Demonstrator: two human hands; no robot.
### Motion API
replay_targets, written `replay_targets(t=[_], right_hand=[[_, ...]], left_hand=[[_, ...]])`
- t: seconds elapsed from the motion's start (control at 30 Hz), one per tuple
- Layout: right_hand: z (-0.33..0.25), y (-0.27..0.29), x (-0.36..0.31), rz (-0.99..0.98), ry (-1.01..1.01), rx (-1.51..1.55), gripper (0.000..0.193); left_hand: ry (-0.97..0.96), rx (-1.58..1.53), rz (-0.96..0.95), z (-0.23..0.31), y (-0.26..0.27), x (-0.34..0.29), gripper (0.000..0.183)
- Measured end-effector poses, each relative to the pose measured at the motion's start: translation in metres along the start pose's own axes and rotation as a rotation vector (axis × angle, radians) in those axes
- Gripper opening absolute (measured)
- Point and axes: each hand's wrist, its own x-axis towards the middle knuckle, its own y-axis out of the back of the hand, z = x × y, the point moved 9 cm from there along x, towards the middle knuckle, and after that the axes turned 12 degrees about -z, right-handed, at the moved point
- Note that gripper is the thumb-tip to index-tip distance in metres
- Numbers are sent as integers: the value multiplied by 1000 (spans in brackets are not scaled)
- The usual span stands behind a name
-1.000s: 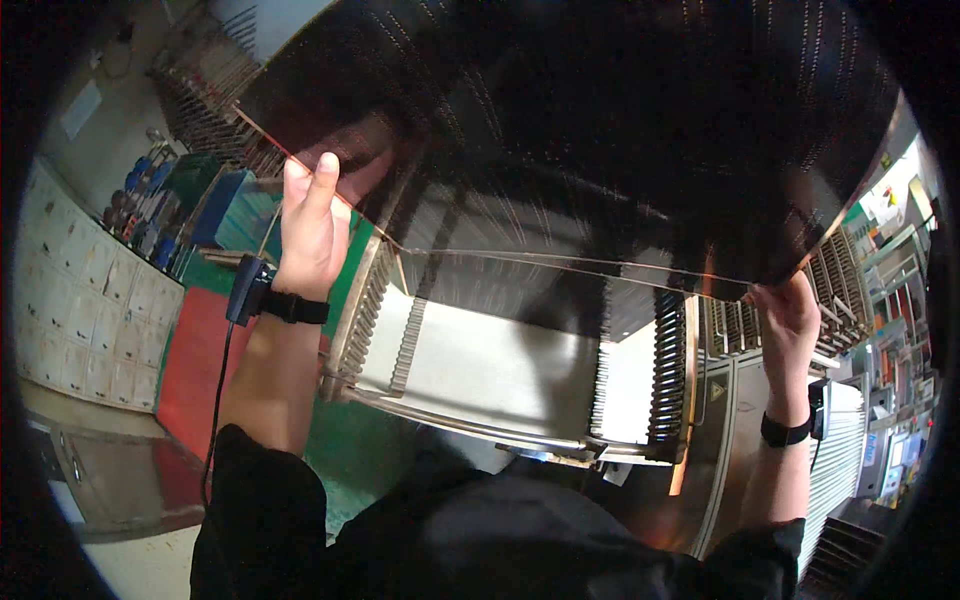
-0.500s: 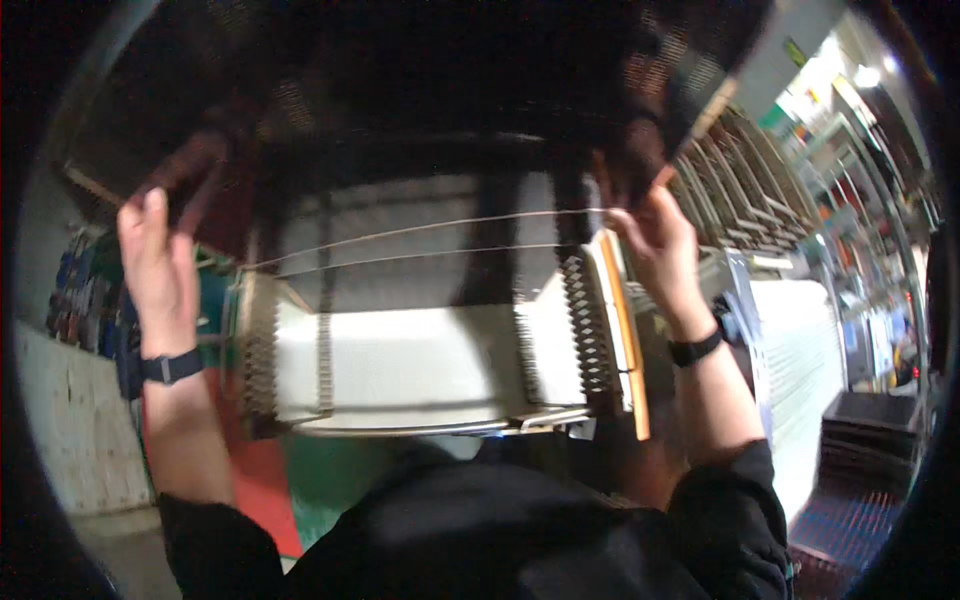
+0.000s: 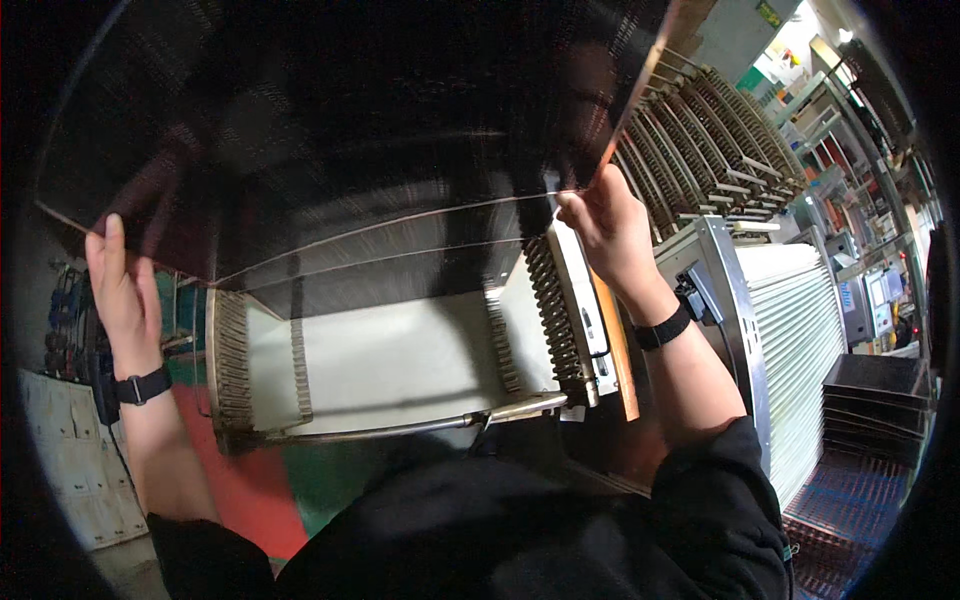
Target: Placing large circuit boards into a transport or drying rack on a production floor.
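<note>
The left hand (image 3: pixel 128 295) was closed on the left edge of a large glossy dark panel (image 3: pixel 350 120), its thumb against the rim, while the right hand (image 3: pixel 620 235) pinched it near the lower right corner; the hands were well apart, with the panel spanning the upper left and centre of the frame. Both grips took only the margin, so a sideways twist or a slackened thumb could probably let it slip, and reflections on the face suggested a smooth finish that might mark easily. Its lower edge slanted, the left end lower in the frame, above a slotted rack (image 3: pixel 390 425) at the centre. Coming down at that slant, a corner might knock the left toothed strip (image 3: pixel 233 360) or the right toothed strip (image 3: pixel 555 320), or its two sides might land in unmatched slots. A second pale line ran under the lower edge; whether it belonged to another panel could not be told, but if so, the two might scrape. Farther right, beside the right wrist's black band (image 3: pixel 663 328), stood a ribbed pale conveyor (image 3: pixel 790 340); an elbow swung wide could perhaps strike its metal frame (image 3: pixel 735 300) and jolt the hold.
</note>
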Motion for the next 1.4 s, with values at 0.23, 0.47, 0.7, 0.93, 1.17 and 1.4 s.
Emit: replay_targets(t=[0.23, 0.47, 0.7, 0.93, 1.17, 1.4], right_hand=[[50, -12, -29, 21, -145, 176, 20], [-11, 21, -18, 63, -62, 229, 26], [-15, 8, -18, -41, -127, 111, 23], [-6, -3, -16, 9, -112, 63, 25], [9, -18, -18, -77, -206, 36, 29], [28, -17, -27, -55, -177, -93, 29]], left_hand=[[8, -88, -87, -35, -33, 1, 27], [7, -284, -113, -28, -14, -3, 28], [-33, -317, -96, -39, -2, -9, 29], [15, -165, -125, -58, 3, -15, 25], [7, -96, -58, -41, 10, -12, 28], [5, -53, -81, -41, -11, -12, 32]])
